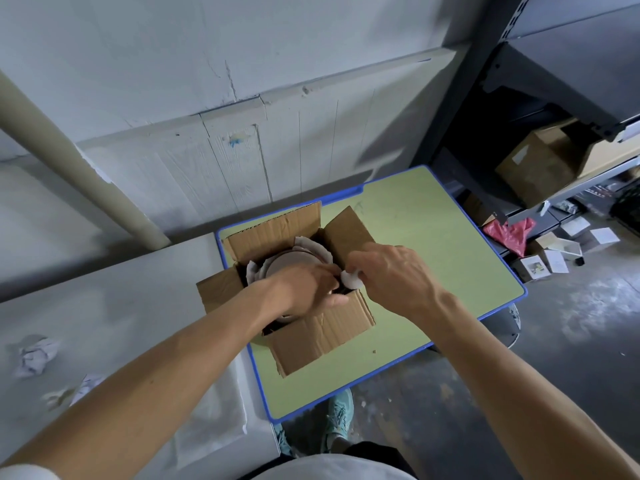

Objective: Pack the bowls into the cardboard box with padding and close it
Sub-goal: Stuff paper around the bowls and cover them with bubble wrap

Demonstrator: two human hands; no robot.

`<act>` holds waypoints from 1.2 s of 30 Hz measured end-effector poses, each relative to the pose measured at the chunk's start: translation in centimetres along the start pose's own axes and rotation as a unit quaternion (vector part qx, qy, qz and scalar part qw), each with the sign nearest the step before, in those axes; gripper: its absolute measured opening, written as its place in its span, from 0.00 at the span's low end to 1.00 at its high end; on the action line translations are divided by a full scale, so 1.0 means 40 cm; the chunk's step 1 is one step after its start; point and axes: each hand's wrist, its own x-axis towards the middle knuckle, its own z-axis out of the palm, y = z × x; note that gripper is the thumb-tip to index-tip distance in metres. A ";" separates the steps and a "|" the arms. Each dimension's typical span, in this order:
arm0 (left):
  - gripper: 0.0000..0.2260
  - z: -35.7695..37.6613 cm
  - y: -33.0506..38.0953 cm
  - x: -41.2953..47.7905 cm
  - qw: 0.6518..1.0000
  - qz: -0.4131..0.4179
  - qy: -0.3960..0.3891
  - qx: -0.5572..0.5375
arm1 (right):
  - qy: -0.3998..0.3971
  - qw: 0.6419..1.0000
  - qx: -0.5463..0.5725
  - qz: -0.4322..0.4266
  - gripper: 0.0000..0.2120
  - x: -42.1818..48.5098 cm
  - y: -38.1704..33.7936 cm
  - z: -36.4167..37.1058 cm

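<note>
- Box: standing on the surface, directly under both sets of fingers, with its flaps all standing open.
- Bowls: sitting stacked inside the box, beneath the left fingers. Only part of the top rim is showing.
- Padding: pale paper lining the box around the bowls, on the far side of the left fingers.
- Left hand: reaching down into the box over the bowls, thumb lying toward the near wall. The hand is hiding the fingers, so whether they are grasping or merely steadying cannot be told.
- Right hand: fingers pinching a white wad at the box's right edge, close against the left fingertips.
- Spare paper: crumpled pieces lying well to the left of the left fingers, on the grey ledge.
- Step in hand, as judged: the wad is going into the gap between the bowls and the right wall. Packing looks well along, and closing is not yet begun.
- Next move, as judged: calling for the wad to be pressed down snugly without shifting the stack, then for paper over the top, then for the flaps to be folded in.
</note>
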 end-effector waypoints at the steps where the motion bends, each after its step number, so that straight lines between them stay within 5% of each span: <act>1: 0.16 -0.002 0.003 -0.001 0.999 0.006 0.048 0.015 | 0.001 1.000 0.001 0.003 0.12 -0.001 0.000 0.000; 4: 0.15 0.004 0.012 0.000 0.992 -0.013 0.128 -0.016 | 0.014 1.000 0.001 0.011 0.11 -0.003 0.006 0.000; 11: 0.10 -0.004 0.031 0.019 0.986 -0.041 0.161 0.000 | 0.027 1.000 -0.006 0.011 0.12 -0.008 0.014 -0.001; 23: 0.11 0.009 0.025 0.017 0.991 -0.065 0.100 -0.053 | -0.004 0.999 -0.023 -0.036 0.13 -0.007 0.008 0.006; 25: 0.25 0.065 0.023 0.004 0.989 0.001 0.091 0.119 | -0.038 0.998 -0.024 -0.043 0.12 -0.006 -0.001 0.015; 27: 0.25 0.074 0.004 0.005 0.969 0.016 0.036 0.245 | -0.068 0.996 -0.031 -0.047 0.11 0.000 -0.004 0.029; 30: 0.15 0.045 0.007 0.013 0.992 -0.078 -0.065 0.077 | -0.104 0.992 -0.060 -0.047 0.08 0.024 -0.018 0.032; 31: 0.14 0.029 0.019 0.008 0.988 -0.082 -0.037 0.125 | -0.115 0.989 -0.078 -0.049 0.07 0.033 -0.027 0.028; 33: 0.24 0.052 0.014 -0.006 0.978 0.025 -0.005 0.208 | -0.120 0.983 -0.125 -0.056 0.06 0.050 -0.044 0.028; 35: 0.45 0.045 0.013 -0.004 0.997 -0.046 0.023 -0.062 | -0.111 0.980 -0.155 -0.064 0.05 0.060 -0.054 0.036; 36: 0.49 0.068 0.006 0.029 0.995 -0.009 0.070 -0.071 | -0.111 0.979 -0.156 -0.066 0.04 0.063 -0.054 0.043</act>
